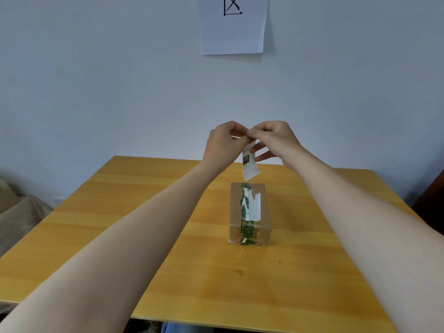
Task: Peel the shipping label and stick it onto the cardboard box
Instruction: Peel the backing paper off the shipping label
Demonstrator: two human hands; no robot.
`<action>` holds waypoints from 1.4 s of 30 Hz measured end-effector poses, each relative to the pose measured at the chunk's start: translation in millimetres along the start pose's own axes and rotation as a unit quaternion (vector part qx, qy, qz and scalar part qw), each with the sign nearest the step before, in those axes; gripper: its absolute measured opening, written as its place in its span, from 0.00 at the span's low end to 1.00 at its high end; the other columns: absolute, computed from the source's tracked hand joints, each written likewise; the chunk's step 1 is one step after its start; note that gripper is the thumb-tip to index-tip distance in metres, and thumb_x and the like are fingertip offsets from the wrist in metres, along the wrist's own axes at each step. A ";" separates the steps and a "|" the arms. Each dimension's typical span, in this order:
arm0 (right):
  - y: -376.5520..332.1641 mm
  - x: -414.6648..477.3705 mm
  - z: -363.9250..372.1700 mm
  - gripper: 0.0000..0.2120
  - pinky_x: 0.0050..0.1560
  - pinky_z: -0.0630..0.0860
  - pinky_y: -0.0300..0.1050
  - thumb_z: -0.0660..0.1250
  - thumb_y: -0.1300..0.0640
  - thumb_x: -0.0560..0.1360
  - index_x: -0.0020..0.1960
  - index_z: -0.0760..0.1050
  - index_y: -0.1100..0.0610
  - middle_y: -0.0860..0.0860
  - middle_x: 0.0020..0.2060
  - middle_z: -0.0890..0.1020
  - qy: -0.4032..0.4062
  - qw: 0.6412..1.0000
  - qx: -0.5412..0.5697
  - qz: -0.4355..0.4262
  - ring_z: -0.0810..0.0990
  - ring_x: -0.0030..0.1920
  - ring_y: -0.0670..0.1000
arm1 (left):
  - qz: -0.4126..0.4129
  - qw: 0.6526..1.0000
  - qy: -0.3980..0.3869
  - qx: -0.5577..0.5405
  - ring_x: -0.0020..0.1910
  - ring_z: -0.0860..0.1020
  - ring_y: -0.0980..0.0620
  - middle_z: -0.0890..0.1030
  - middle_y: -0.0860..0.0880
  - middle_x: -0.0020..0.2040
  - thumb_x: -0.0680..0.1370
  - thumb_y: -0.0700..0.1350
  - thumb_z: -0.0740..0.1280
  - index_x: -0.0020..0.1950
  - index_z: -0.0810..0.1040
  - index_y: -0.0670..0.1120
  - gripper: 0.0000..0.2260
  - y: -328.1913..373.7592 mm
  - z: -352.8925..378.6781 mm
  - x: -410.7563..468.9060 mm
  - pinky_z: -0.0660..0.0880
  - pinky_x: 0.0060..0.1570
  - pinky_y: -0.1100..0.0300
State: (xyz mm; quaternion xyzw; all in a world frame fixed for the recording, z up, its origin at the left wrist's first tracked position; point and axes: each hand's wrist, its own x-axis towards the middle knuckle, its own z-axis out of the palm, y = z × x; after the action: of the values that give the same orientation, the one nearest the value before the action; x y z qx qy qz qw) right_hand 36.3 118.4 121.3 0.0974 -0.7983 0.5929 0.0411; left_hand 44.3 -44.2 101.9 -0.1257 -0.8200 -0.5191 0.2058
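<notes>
A: You hold the shipping label (pixel 249 164) up in the air with both hands, out past the middle of the worktop (pixel 144 212).

B: Your left hand (pixel 223 145) has its grip closed on the label's top edge, with the fingers curled in and pinching it.

A: Your right hand (pixel 276 140) pinches the same top edge between thumb and forefinger. Your other fingers there are stretched out behind the paper.

B: The label hangs down from that double pinch with its printed side towards you. Its lower edge sits just above the far end of the cardboard box (pixel 249 207). I cannot tell if they touch.

A: The box stands on the worktop between your forearms, with its short end towards you. Green printed tape (pixel 245 227) runs along its top and down the near face, and a torn white patch (pixel 255 207) lies beside the tape.

B: A sheet of paper (pixel 234 32) with a black mark hangs on the wall ahead of you.
</notes>
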 end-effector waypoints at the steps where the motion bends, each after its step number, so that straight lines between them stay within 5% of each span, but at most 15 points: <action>1: 0.5 0.2 0.1 0.07 0.42 0.87 0.58 0.73 0.55 0.79 0.51 0.84 0.60 0.56 0.45 0.88 0.002 1.000 -0.004 0.002 0.88 0.42 0.56 | -0.006 1.000 -0.008 -0.001 0.51 0.83 0.60 0.86 0.56 0.48 0.78 0.44 0.70 0.51 0.84 0.50 0.04 0.5 0.2 -0.5 0.77 0.48 0.64; 5: 1.4 0.9 -1.7 0.09 0.42 0.87 0.55 0.72 0.55 0.78 0.51 0.84 0.60 0.53 0.44 0.89 0.017 0.999 -0.031 0.003 0.89 0.45 0.57 | -0.033 0.999 -0.038 -0.007 0.54 0.83 0.53 0.85 0.55 0.50 0.82 0.42 0.62 0.51 0.83 0.51 0.10 3.1 1.4 -1.2 0.76 0.47 0.59; 11: 4.1 0.2 -5.2 0.09 0.45 0.87 0.57 0.70 0.54 0.78 0.50 0.85 0.59 0.51 0.44 0.89 0.015 0.998 -0.062 -0.006 0.88 0.42 0.53 | -0.061 0.997 -0.037 -0.003 0.49 0.85 0.50 0.87 0.51 0.47 0.83 0.52 0.65 0.46 0.83 0.51 0.11 5.6 4.2 1.2 0.80 0.47 0.51; 20: 6.0 -0.7 -6.4 0.08 0.43 0.86 0.53 0.72 0.53 0.78 0.49 0.86 0.57 0.53 0.45 0.88 0.020 0.996 -0.081 -0.008 0.88 0.44 0.55 | -0.086 0.996 -0.025 -0.027 0.45 0.86 0.52 0.87 0.52 0.46 0.82 0.48 0.67 0.42 0.84 0.52 0.11 6.2 4.1 -1.0 0.82 0.51 0.49; 42: 4.6 -2.0 0.4 0.07 0.46 0.87 0.58 0.68 0.55 0.80 0.51 0.85 0.55 0.52 0.46 0.88 0.020 0.998 -0.056 0.004 0.87 0.42 0.54 | -0.153 0.985 -0.031 -0.070 0.48 0.85 0.49 0.86 0.49 0.51 0.85 0.47 0.63 0.56 0.83 0.42 0.12 0.8 -5.7 -2.4 0.83 0.50 0.49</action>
State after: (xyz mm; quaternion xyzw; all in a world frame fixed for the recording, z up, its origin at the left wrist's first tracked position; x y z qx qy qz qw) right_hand 37.3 119.5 116.5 0.0798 -0.8296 0.5494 0.0597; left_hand 47.9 -49.0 103.6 -0.0290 -0.7972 -0.5962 0.0898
